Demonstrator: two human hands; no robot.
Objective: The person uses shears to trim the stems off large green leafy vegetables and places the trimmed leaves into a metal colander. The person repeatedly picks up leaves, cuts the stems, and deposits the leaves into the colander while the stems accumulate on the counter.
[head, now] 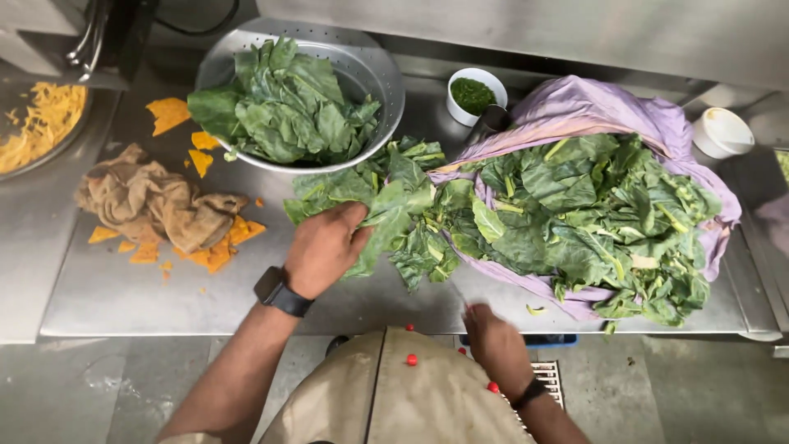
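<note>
From the head view, the left hand (323,249) lies on a loose bunch of collard leaves (386,205) on the steel surface (123,288), fingers curled around them. The right hand (496,345) hangs low at the surface edge; whether its fingers grip anything I cannot tell. Gathering goes best with stems aligned and a firm pinch. One colander (374,70) of greens, one purple cloth (592,107) heaped with leaves, two white cups, one tan rag (152,201).

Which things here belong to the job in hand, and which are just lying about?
In use: left hand, leaves, leaf pile, colander, right hand.
Lying about: brown rag, orange peelings, small white bowl, white cup.
</note>
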